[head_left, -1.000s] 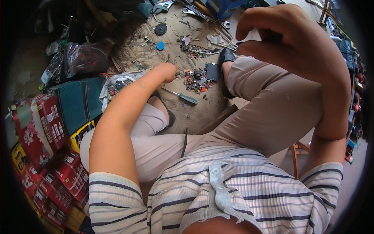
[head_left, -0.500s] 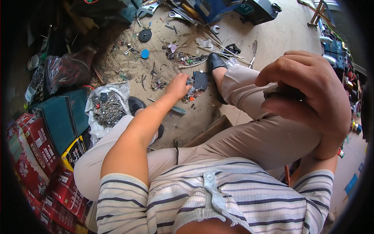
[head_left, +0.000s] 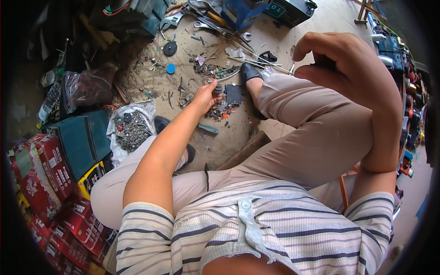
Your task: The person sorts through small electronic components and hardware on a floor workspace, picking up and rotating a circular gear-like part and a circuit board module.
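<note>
My left hand [head_left: 206,97] reaches down to the littered floor between my feet. Thumb and fingers close on a small dark grey round part [head_left: 217,89], its kind not clear. Just right of it lies a flat dark square piece [head_left: 234,94]. Below the hand are small scraps with an orange bit [head_left: 224,116] and a green-handled tool [head_left: 209,128]. Raised above my right knee, close to the camera, is my right hand [head_left: 341,64]. Its fingers curl toward the thumb around a dark space; what they hold there, if anything, is hidden.
A white cloth sack [head_left: 120,151] of small metal parts stands by my left foot. Wrenches [head_left: 170,20], a black disc [head_left: 170,48], a blue cap [head_left: 171,68] and pale rods lie farther off. Red cartons [head_left: 50,169] and a teal box [head_left: 68,142] line the left side.
My left hand has lifted and turned slightly, bringing the dark round part into clearer view. My right hand has moved up and a little left, away from the knee.
</note>
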